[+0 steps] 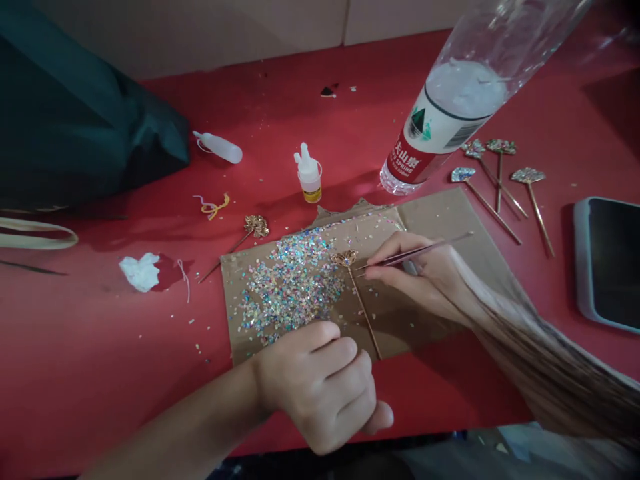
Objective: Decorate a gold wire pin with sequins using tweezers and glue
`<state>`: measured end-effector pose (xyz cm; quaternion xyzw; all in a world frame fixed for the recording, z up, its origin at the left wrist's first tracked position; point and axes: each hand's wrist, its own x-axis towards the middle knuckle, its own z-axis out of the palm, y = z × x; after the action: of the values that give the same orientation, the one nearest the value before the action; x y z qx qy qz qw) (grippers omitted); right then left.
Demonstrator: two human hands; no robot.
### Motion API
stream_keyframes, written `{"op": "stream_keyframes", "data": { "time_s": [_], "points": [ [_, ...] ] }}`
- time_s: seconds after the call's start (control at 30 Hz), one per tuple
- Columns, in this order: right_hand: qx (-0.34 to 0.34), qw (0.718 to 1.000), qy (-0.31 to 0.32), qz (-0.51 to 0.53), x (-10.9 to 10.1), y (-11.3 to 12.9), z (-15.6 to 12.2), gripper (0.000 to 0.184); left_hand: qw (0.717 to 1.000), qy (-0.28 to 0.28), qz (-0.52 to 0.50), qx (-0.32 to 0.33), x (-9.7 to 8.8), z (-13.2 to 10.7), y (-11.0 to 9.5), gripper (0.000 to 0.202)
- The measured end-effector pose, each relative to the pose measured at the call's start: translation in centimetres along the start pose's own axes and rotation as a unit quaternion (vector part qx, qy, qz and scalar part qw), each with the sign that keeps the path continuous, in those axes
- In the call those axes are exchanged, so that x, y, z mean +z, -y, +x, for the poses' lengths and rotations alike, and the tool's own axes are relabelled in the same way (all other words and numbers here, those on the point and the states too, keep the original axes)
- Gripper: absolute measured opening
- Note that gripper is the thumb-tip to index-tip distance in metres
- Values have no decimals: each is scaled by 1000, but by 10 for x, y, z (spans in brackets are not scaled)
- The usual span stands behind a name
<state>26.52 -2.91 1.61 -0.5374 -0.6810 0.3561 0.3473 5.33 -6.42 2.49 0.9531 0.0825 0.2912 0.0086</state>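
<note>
My right hand [425,277] pinches slim metal tweezers [415,254]; their tips point left, beside the head of a gold hairpin. That hairpin [364,307] lies on a piece of brown cardboard [440,227], its openwork head up and its stem running toward me. A small blue piece shows in its head. Below the cardboard's near edge, my left hand [325,387] is curled into a fist, palm side hidden, and nothing shows in it. Left of the hairpin spreads a heap of shiny multicoloured chips [295,283].
A tall plastic water bottle [430,133] stands behind the cardboard. Several decorated hairpins [500,180] and a phone [610,260] lie right. Small glue bottle [311,177], white squeeze bottle [220,147], another gold hairpin [257,227], crumpled tissue [141,272] and dark bag [90,120] are behind and left.
</note>
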Motion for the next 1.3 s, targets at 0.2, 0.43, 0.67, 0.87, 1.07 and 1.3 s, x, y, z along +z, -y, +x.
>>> {"op": "stream_keyframes", "data": {
  "time_s": [0.2,0.43,0.67,0.87,1.07,1.3],
  "points": [
    [0,995,-8,-103,17,-2,-8,13,1000,-16,12,-20,2,2,1,30],
    [4,987,-16,-162,21,2,-4,14,999,-19,15,-32,3,3,1,31],
    [-2,984,-13,-179,23,-1,-5,15,999,-37,6,-37,7,2,2,30],
    [25,987,-1,-158,23,-4,-7,17,999,-41,-1,-32,7,2,1,30],
    [47,990,-8,-132,22,1,-6,16,999,-29,0,-33,7,3,2,30],
    [79,994,-43,-62,15,8,-7,14,997,-17,12,-69,9,1,7,26]
  ]
}}
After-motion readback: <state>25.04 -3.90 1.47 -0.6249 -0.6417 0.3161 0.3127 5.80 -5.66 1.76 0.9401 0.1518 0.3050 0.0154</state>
